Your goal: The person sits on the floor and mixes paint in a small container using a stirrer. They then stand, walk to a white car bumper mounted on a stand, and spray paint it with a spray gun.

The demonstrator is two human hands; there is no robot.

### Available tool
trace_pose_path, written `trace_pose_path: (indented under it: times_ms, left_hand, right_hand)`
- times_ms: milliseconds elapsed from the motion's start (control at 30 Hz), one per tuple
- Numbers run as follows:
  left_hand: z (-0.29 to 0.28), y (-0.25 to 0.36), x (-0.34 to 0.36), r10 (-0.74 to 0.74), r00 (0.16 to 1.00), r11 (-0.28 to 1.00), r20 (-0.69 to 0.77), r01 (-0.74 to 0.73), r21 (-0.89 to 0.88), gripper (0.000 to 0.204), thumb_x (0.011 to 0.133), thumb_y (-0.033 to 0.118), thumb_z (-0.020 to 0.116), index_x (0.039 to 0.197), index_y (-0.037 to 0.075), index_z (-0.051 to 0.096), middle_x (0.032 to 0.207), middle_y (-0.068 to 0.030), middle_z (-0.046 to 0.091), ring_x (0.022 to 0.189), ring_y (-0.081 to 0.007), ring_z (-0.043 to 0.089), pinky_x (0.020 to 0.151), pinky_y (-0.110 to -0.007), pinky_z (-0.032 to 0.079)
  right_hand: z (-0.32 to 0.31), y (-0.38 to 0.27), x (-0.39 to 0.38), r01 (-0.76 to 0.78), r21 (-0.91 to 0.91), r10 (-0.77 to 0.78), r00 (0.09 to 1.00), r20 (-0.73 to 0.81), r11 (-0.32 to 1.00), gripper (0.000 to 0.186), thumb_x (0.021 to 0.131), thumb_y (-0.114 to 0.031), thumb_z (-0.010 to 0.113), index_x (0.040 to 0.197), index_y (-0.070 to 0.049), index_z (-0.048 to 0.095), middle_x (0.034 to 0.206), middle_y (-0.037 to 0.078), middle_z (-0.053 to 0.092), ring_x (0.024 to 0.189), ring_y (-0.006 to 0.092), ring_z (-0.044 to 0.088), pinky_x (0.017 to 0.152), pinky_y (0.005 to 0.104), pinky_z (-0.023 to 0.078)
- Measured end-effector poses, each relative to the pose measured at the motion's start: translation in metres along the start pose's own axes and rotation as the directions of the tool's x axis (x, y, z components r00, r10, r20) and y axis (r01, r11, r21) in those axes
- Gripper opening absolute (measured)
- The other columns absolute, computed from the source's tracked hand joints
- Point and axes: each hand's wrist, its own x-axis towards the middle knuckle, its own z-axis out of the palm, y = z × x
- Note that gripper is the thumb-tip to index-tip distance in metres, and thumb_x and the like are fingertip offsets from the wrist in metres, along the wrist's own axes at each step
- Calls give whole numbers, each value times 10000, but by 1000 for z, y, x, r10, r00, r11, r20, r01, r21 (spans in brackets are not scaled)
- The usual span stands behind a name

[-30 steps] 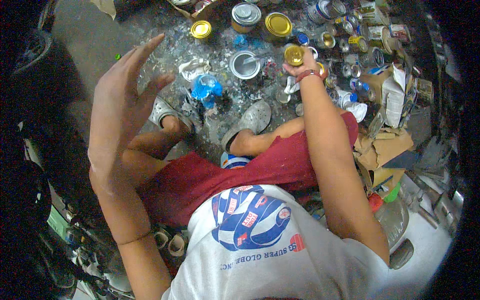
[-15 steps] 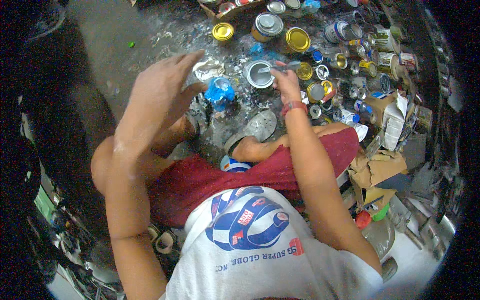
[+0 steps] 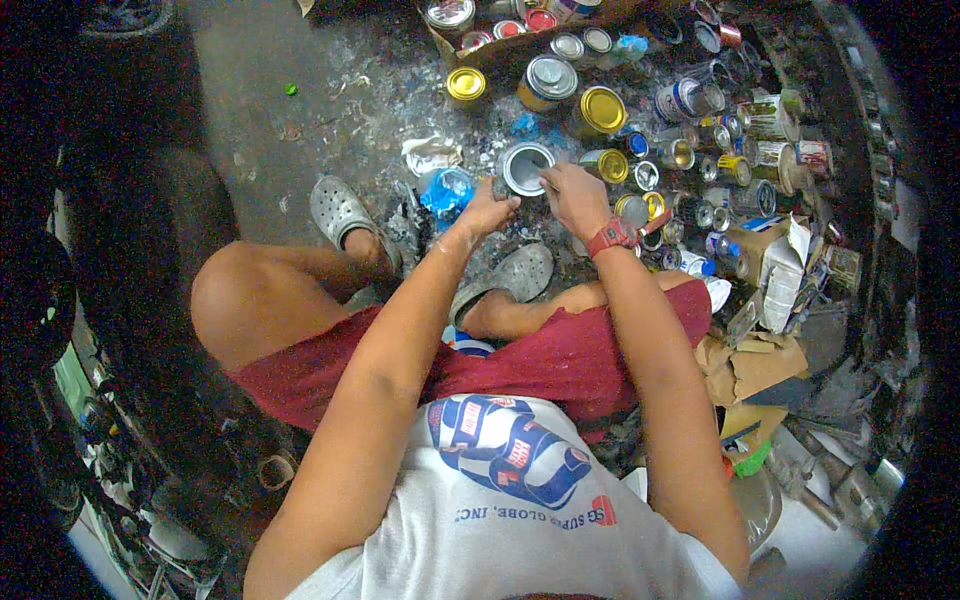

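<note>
An open paint can [image 3: 527,169] with grey paint in it stands on the floor in front of me. At its near left side my left hand [image 3: 487,211] is closed against the can's wall, thumb pointing right. My right hand [image 3: 577,203], a red watch on its wrist, is pinched at the can's right rim. It holds a thin stirrer, mostly hidden by the fingers, that dips toward the paint. Left of the can lies a crumpled blue plastic bag [image 3: 446,193], close to my left hand.
Several paint cans crowd the right side, among them a gold-lidded can [image 3: 603,109] and a larger grey-lidded can [image 3: 549,80]. A cardboard box [image 3: 480,45] with cans is at the top. Torn cardboard [image 3: 765,360] lies right of my knee. My clogs [image 3: 345,207] flank the blue bag.
My left hand has come down from the upper left to the can's near side. My right hand has turned and stays at the can's rim. The whole view has shifted slightly.
</note>
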Motion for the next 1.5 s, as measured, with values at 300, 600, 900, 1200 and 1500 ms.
trace_pose_path:
  times_ms: [300,600,900,1200,1500]
  left_hand:
    - [16,9,7,118,992,992,56,-119,31,928,954,53,742,1718,114,218,1373,-118,707,946,-157,656,719,-297,534]
    - [28,6,23,182,970,969,162,-205,138,867,956,90,754,1680,42,279,1529,-173,581,1378,-303,569,1098,-426,509]
    - [34,23,4,60,984,985,171,-86,149,900,998,149,749,1723,195,217,1477,-134,666,1242,-220,625,838,-377,551]
    - [38,0,29,157,957,964,245,-202,171,892,1003,166,736,1726,207,214,1562,-185,592,1345,-269,593,926,-400,542]
    - [43,-9,34,54,953,990,300,-90,107,897,1024,181,721,1731,238,171,1562,-168,585,1258,-237,615,832,-378,543]
  right_hand:
    - [1,11,-7,-149,471,277,937,-213,869,255,1019,-281,676,1159,-113,805,1149,176,777,1073,399,737,950,468,582]
    - [16,30,-17,-167,585,389,879,-277,794,254,990,-284,696,1058,-68,813,1064,247,774,1029,451,729,918,518,585]
    - [-6,18,-22,-411,561,468,882,47,719,246,994,-292,713,1096,-94,817,1070,196,790,1005,399,742,933,470,569]
    - [-10,23,-28,-274,478,373,920,-124,835,226,990,-272,726,1120,-115,823,1149,184,783,1074,391,726,956,468,565]
    - [-8,37,-30,-413,444,488,871,-63,795,180,987,-235,721,1063,-114,830,1137,183,785,1088,407,715,981,484,557]
